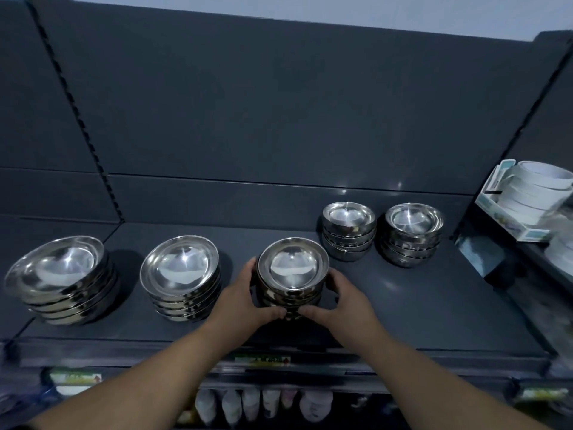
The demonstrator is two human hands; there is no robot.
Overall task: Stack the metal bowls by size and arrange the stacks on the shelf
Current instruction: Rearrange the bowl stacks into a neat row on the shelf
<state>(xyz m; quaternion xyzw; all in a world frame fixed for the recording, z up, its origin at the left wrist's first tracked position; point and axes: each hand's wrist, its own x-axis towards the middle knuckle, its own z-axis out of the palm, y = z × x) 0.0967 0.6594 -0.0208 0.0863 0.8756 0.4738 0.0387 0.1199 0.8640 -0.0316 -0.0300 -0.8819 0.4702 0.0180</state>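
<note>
Both forearms reach forward and converge on the middle stack of metal bowls (293, 268), near the front centre of the dark shelf (418, 305). The left hand (245, 297) cups the stack's left side, fingers curled round its far wall and thumb at the near base. The right hand (344, 301) mirrors this grip, the thumb tips almost meeting. Whether the stack's base touches the shelf cannot be told. Left of it stand the widest stack (62, 280) and the second stack (183, 277); behind right, the small stack (348, 231) and the rightmost stack (414, 234).

2 bare forearms (173, 361) lead to a bare left hand (238, 302) and right hand (348, 302) with short fingers (334, 277).
</note>
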